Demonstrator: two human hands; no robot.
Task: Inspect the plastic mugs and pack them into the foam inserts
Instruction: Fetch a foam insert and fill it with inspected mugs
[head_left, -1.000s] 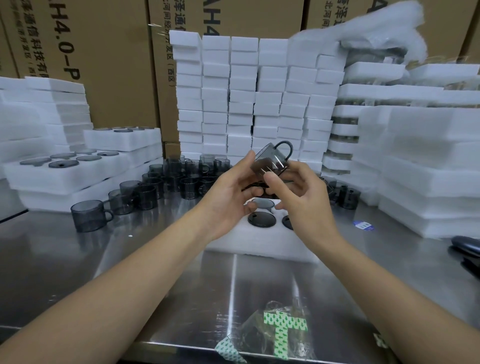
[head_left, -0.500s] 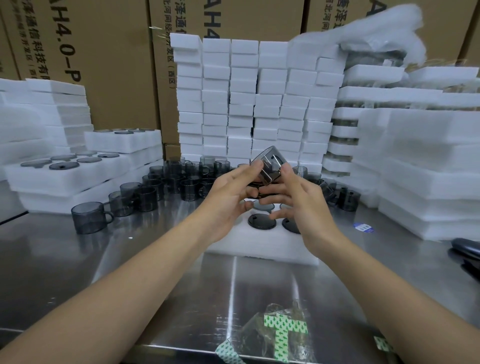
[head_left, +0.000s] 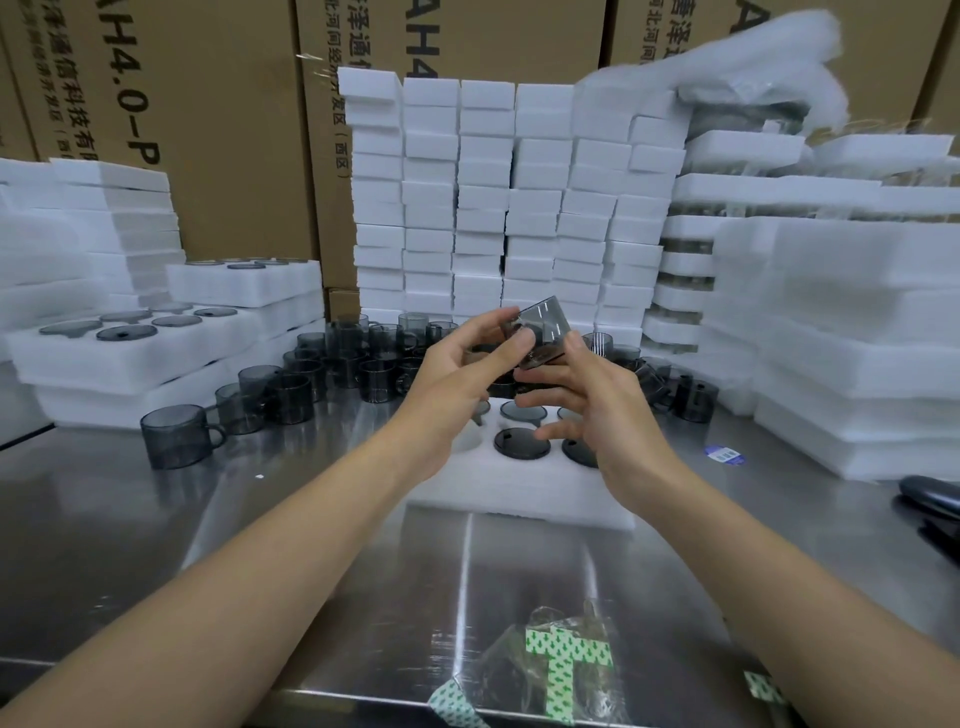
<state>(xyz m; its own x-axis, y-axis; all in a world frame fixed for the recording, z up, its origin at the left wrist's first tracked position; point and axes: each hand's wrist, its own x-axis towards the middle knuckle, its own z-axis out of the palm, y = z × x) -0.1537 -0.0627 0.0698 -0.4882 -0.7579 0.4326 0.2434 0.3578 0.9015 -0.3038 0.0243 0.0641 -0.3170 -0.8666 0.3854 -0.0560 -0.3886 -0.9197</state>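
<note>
One smoky grey mug (head_left: 543, 327) is up in the air, tilted, right above the foam insert (head_left: 519, 493) on the tabletop (head_left: 249, 519). Left hand (head_left: 462, 364) pinches it between thumb and fingers; right hand (head_left: 602, 410) grips the other side, spare fingers fanned loose. Loose mugs (head_left: 363, 358) crowd just behind.

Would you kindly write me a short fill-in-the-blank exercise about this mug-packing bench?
1. The left hand and right hand hold a smoky grey translucent plastic mug above the white foam insert, which lies on the shiny metal ____.
2. The brown boxes behind the stacked white foam blocks are made of ____.
3. The upright grey mug standing apart at far left has its handle on the person's ____ side.
Missing words: table; cardboard; right.
</note>
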